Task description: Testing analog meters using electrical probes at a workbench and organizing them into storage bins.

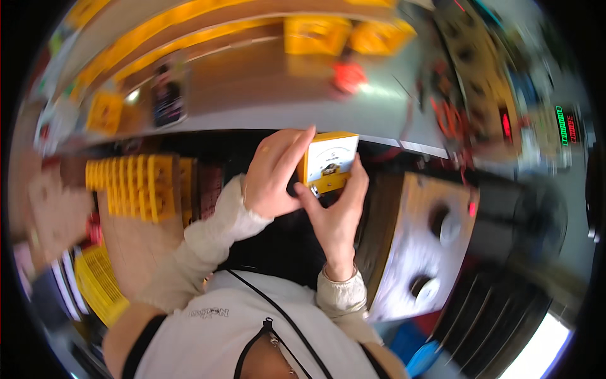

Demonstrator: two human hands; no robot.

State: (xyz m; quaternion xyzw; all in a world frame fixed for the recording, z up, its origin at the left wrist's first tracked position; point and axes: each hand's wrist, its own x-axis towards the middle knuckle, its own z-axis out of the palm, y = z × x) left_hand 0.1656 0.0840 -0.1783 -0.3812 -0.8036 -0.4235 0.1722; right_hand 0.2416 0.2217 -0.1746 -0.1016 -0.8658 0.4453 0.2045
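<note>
A yellow box-shaped analog meter with a white dial face is held up over the gap in front of the workbench. My left hand grips its left side, with the fingers pressed together along the edge. My right hand holds it from the lower right, fingers up the right side and thumb at the lower left corner. A small shiny part shows by that thumb, too small to make out. The meter's back is hidden.
On the bench ahead lie a phone, a blurred red item and yellow boxes. Stacked yellow frames stand on the left. At right sits a metal-faced box with two knobs, with a fan beyond.
</note>
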